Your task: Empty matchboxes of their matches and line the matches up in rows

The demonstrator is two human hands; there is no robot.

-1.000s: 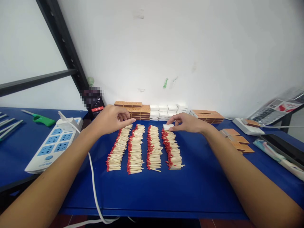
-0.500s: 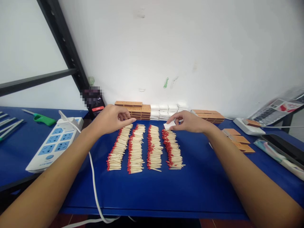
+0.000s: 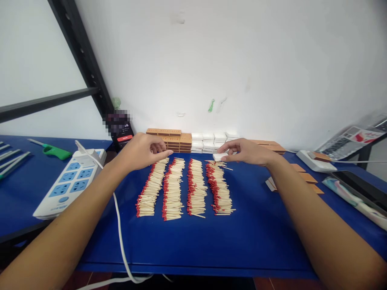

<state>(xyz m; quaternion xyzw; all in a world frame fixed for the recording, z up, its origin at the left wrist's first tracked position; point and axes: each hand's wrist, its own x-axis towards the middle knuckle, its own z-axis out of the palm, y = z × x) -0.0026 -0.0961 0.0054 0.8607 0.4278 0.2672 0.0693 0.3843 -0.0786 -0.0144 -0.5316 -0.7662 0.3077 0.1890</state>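
Observation:
My right hand (image 3: 240,152) pinches a small white matchbox tray (image 3: 220,156) between thumb and fingers, at the far end of the rightmost row of matches (image 3: 220,189). A few matches stick out beneath and beside the tray. Over the far end of the leftmost row of matches (image 3: 149,191) hovers my left hand (image 3: 145,152), its fingers loosely curled, the thumb stretched out and nothing visible in it. Two more rows of red-headed matches lie between these. Behind them stand stacked orange matchboxes (image 3: 185,143) and a stack of white trays (image 3: 208,143).
A white power strip (image 3: 69,183) with a cable lies at left, near a green lighter (image 3: 56,152). A phone (image 3: 123,133) leans at the back left. Orange matchbox covers (image 3: 308,177) and a dark phone (image 3: 359,187) lie at right. A white wall rises behind.
My right hand has moved slightly right and up, and the tray has turned flatter. Several matches now show below the tray, one jutting right. My left hand stays put.

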